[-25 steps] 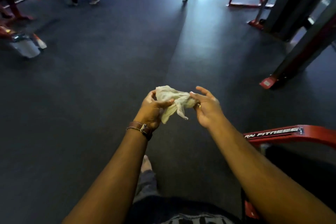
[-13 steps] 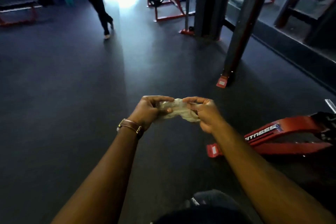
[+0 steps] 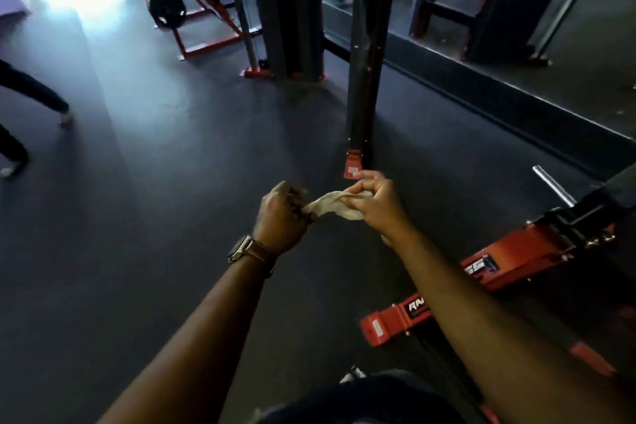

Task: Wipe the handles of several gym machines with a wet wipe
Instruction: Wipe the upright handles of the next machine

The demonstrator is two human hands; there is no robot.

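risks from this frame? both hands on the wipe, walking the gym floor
Both the left hand and right hand pinch the wet wipe stretched taut between them; it may tear. The red machine base lies low beside the walker's feet, a possible trip. Another person's legs are close on the left.

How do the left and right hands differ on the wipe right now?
The left hand wears a brown-strapped watch; the right hand has a bare wrist. The left hand's fingers curl over its end of the wet wipe, back of the hand to the camera, while the right hand pinches its end with fingers raised. The left hand sits slightly lower in the view. Both grip the same wipe, stretched between them above the floor.
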